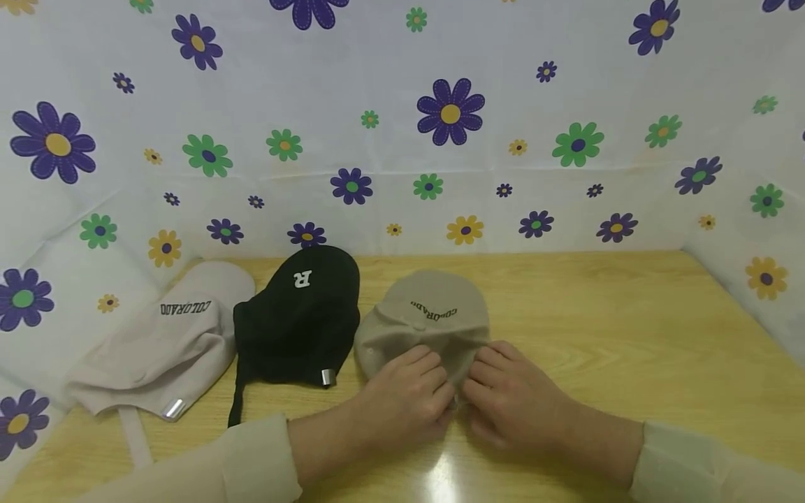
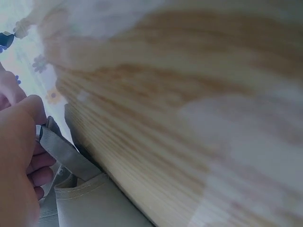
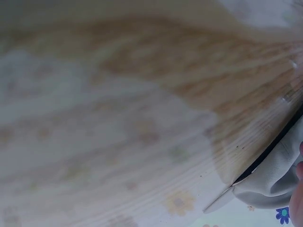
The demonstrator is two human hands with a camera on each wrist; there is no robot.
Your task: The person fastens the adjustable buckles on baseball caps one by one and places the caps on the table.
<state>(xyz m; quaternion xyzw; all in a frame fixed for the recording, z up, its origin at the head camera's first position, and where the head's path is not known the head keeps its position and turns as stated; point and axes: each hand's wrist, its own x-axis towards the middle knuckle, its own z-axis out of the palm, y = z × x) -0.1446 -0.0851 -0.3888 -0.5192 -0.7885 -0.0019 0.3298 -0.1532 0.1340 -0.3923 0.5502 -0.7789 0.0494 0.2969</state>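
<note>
You have the tan cap (image 1: 383,339) at the near side of the worktop (image 1: 604,307), just beside the black cap (image 1: 295,335), with the pale cap (image 1: 166,349) beyond that. Its brim (image 1: 440,286) points away from you. Your left hand (image 1: 411,391) pinches the strap (image 2: 71,156) at the back between thumb and fingers. Your right hand (image 1: 512,391) is curled on the same back edge and seems to grip it, though you cannot tell exactly which part its fingertips hold.

Expect the cap to be light and floppy: the crown (image 1: 402,339) already dents and folds under your fingers, while the brim looks stiffer and keeps its curve. The matte cloth should not slip, and nothing about it looks fragile. The strap is narrow and bends easily, so pinch it close to its end; to steady the body, take the stitched rim (image 2: 80,190).
</note>
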